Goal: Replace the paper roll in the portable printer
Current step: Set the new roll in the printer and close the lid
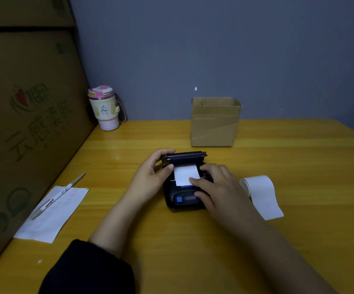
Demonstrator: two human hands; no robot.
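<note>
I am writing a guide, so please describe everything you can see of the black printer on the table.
The printer is small, black, seemingly plastic, and lies flat on the yellow table. Its lid stands open at the far end. White paper comes out of the bay over the body. A blue button is at the near end. The left hand holds the lid; the right hand rests on the paper and body.

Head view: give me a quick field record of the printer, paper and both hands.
printer: black, on the yellow table, lid raised
paper tail: white strip lying out over the printer's front
left hand: gripping the lid's left end, thumb by the strip
right hand: fingers pressing the strip's lower edge
loose roll: partly unrolled, on the table right of the printer
</note>
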